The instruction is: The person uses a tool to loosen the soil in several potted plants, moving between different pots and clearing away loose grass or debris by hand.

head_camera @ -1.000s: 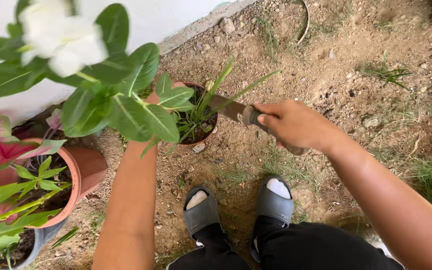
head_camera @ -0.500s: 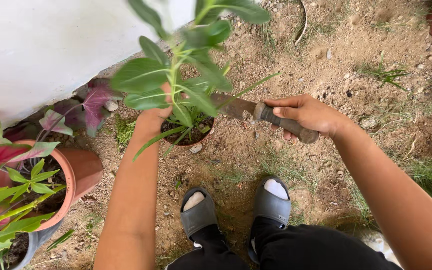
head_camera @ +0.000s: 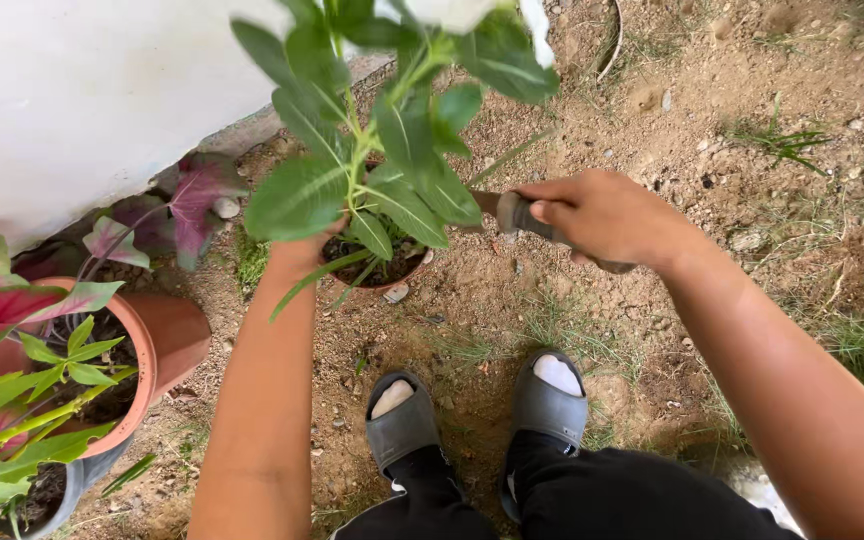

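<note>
Working a blade into a small potted plant

Sitting just above the middle of the frame, the small pot [head_camera: 384, 272] holds dark soil and a tall green plant [head_camera: 392, 150] whose leaves rise toward the camera and hide much of the rim. The left hand [head_camera: 302, 255] steadies the pot from its left side; leaves cover most of it, so I cannot tell how its fingers lie. The right hand [head_camera: 607, 215], right of centre, has its fingers wrapped tight around the handle of a knife [head_camera: 512, 212], thumb laid along the top, with the blade pointing left toward the pot and its tip lost behind the foliage.

Judging from this, the blade is being worked at the soil or the pot's edge. Doing it well would mean keeping the tip low and close to the inner wall, away from the stem, and keeping the steadying hand clear of the blade's line, since the leaves block sight of both.

Below, 2 grey sandals [head_camera: 472, 410] rest on bare sandy ground [head_camera: 732, 130] with sparse grass. At lower left stands a terracotta pot [head_camera: 167, 345] of red and green leaves, with a purple-leaved plant [head_camera: 187, 205] against the white wall [head_camera: 82, 90] in the upper left.
</note>
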